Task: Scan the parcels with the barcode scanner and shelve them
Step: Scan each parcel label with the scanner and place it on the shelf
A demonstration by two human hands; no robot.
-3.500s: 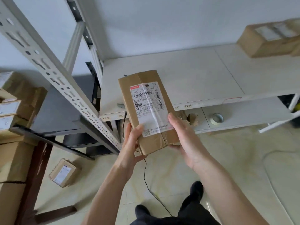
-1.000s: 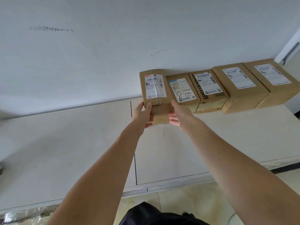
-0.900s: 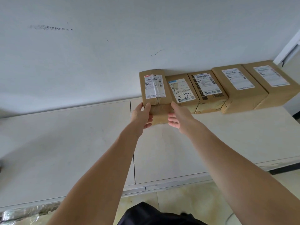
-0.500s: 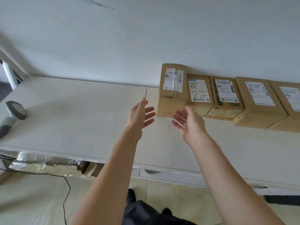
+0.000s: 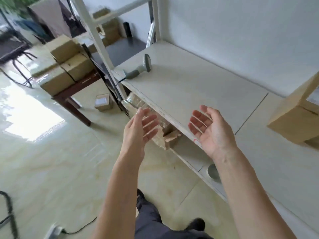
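My left hand (image 5: 141,128) and my right hand (image 5: 209,130) hang empty in front of me, fingers spread, palms facing each other. The right hand is over the front edge of the white shelf (image 5: 198,87); the left is just off the edge, over the floor. A grey barcode scanner (image 5: 139,68) lies at the shelf's far left end, its cable dropping over the edge. The shelved brown parcel (image 5: 293,118) stands at the right edge of view. More brown parcels (image 5: 69,66) are stacked on a dark table to the left.
A small parcel (image 5: 102,104) lies on the tiled floor beside the table leg. Torn cardboard and plastic wrap (image 5: 155,125) fill the lower shelf under my left hand; a tape roll (image 5: 214,171) lies further right. White shelf uprights (image 5: 96,35) rise at the back.
I let go of the parcel after setting it at the left end of the row on the shelf. Both hands drew back empty and my view swung left toward the scanner.
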